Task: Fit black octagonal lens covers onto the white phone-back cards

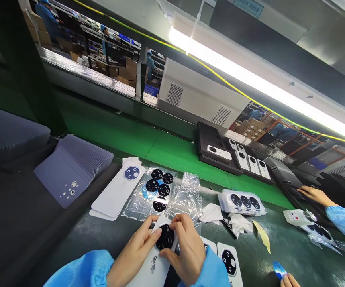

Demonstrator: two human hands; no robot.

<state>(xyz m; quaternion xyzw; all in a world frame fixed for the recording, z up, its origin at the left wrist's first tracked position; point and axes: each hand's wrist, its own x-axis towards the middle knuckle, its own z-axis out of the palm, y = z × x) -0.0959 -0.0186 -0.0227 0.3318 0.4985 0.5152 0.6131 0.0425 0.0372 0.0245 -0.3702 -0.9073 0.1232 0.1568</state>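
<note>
My left hand point(139, 249) is closed on the left edge of a white phone back cover point(148, 271), its thumb against the black round camera lens cover point(165, 238) near the top. My right hand point(187, 249) grips the same end from the right, with fingertips and thumb at the lens cover's rim. Dark characters are printed below the disc. Just beyond my hands, several black lens covers point(152, 185) lie on clear plastic film point(133, 203). To my right rests another phone back cover point(229, 263) with a dark octagonal camera area, partly cut off by the frame.
At left stand fanned grey-blue sheets point(73, 167) and a stack of white covers point(115, 191). Bagged lens covers point(241, 202), crumpled tissue point(240, 225) and a bottle point(299, 217) lie rightward. Black trays point(217, 161) stand behind. A co-worker's hands point(317, 195) are at right.
</note>
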